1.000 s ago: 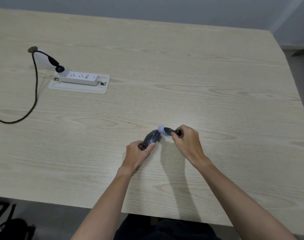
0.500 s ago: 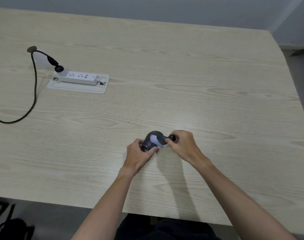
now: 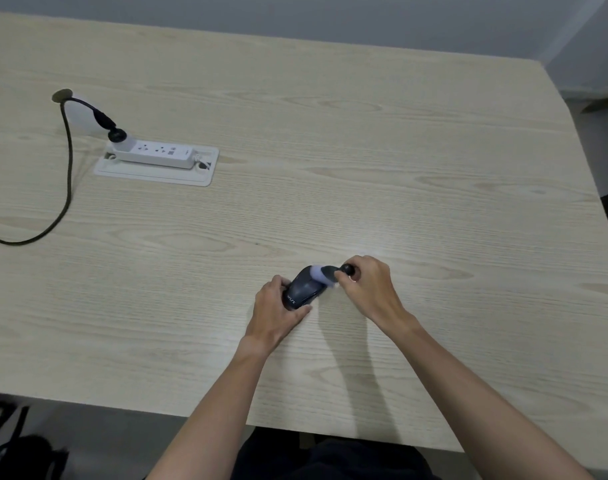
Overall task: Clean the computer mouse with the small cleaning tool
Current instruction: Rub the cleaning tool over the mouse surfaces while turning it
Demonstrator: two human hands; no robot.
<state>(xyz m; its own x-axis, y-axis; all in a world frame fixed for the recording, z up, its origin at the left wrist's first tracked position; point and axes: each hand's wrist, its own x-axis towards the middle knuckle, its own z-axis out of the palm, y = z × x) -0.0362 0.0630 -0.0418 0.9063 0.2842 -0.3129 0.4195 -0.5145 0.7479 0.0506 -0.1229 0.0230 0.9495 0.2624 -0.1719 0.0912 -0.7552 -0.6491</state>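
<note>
Mouse [image 3: 300, 289]: dark, resting on the pale wood surface [image 3: 434, 168] near its front edge, tilted slightly so the long axis runs from near-left to far-right; pale lettering visible on the near end.

Left hand [image 3: 278, 313]: wrapped around the near end of the mouse, fingers on the far side and thumb along the near side; grip clamped on the mouse, apparently to pin it against the surface so that brushing does not push it away.

Right hand [image 3: 368, 285]: pinched on the dark handle of the cleaning tool [image 3: 330, 273], fingers curled tight around the knob end; grip closed on the tool, held low and nearly flat, probably so the head meets the mouse's top squarely.

Tool head: pale, soft-looking, blurred; touching the far end of the mouse, around where the buttons would sit. Bristles or pad, cannot tell.

Step in hand: judged as wiping or brushing across the far part of the shell, with the near end under the palm not yet reachable.

Next move calls for: likely shifting the hold to free the covered end, with light pressure to avoid skidding.

Risk: mouse slipping sideways if the holding hand loosens.

Power strip [image 3: 155, 153]: white, on a recessed plate far left, well apart from the work; black cable [image 3: 67, 168] trailing off the left side, no part in the task.
</note>
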